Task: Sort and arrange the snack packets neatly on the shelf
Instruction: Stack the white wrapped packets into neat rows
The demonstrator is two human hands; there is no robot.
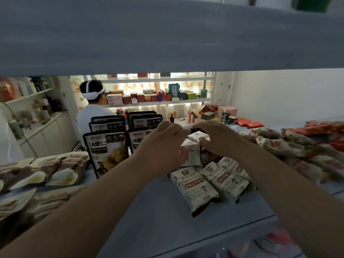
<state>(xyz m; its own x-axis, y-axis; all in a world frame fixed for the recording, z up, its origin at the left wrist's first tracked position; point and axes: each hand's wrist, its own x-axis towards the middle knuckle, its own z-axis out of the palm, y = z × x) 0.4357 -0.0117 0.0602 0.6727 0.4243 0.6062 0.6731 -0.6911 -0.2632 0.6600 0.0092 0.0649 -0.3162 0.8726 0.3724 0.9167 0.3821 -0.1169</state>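
- Grey-blue shelf board (158, 211): crowded on every side.
- Tall black-edged stand-up pouches (106, 149) stand just beside left hand (163, 146); a wrist nudge would likely topple the row.
- Flat white printed snack packets (193, 185) lie loose in front; the upright white packet stack (193, 155) could slump onto them if let go early.
- Left hand curled round that stack's side, mid-shelf; right hand (217, 140) pinches its top packet, fingers half closed.

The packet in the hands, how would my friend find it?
Look at the blue shelf, in the middle, just right of the standing black-edged pouches. There the left hand and right hand grip a white packet. It stands upright, while the other white packets lie flat in front of it.
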